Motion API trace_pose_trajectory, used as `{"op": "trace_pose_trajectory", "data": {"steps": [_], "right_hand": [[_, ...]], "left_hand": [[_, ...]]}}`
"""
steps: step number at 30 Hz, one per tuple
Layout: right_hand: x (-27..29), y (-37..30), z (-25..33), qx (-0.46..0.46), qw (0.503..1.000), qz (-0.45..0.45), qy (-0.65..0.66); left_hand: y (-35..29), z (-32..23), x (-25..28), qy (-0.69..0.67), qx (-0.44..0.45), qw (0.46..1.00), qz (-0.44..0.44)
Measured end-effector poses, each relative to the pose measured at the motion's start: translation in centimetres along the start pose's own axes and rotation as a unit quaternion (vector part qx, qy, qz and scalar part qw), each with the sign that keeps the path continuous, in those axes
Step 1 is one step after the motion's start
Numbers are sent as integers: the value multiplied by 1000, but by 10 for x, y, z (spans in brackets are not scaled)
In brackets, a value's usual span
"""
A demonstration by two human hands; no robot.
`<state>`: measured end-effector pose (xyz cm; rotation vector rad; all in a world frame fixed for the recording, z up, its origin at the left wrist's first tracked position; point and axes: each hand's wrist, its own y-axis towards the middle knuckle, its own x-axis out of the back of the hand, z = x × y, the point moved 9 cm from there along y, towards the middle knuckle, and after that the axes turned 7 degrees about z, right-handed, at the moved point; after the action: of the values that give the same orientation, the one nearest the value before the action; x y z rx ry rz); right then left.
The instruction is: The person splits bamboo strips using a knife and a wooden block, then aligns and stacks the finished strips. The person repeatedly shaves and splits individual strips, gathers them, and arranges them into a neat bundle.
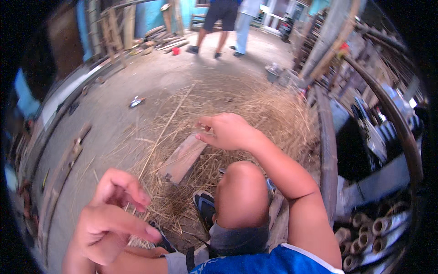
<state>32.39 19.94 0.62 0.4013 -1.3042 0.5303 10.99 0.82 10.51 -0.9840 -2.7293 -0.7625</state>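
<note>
My left hand (112, 219) is raised at the lower left, close to the camera. Its thumb and curled fingers are apart, with nothing visible between them. My right hand (226, 131) reaches over the far end of a wooden block (183, 160), its thumb and fingertips apart and no object seen in them. Whether the right thumb touches the block I cannot tell. The block lies slanted on a heap of loose dry straw (278, 114), which spreads around it and beneath both hands. A sandalled foot (205, 208) of mine rests beside the straw.
A dark wooden pole (326, 150) runs along the right, with stacked bamboo tubes (365, 237) below. Long poles (61, 182) lie on the left floor. A small shiny object (136, 101) lies beyond the straw. Two people (221, 23) stand at the back near a red cup (176, 51).
</note>
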Motion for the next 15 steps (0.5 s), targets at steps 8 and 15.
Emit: {"op": "trace_pose_trajectory", "data": {"steps": [8,15], "right_hand": [[-57,13,84,133,968,214,23],[-64,6,65,122,976,181,24]], "left_hand": [[-11,-42,-30,-161,-135,945,-251],[-14,-60,-38,-243,-148,898,-334]]}}
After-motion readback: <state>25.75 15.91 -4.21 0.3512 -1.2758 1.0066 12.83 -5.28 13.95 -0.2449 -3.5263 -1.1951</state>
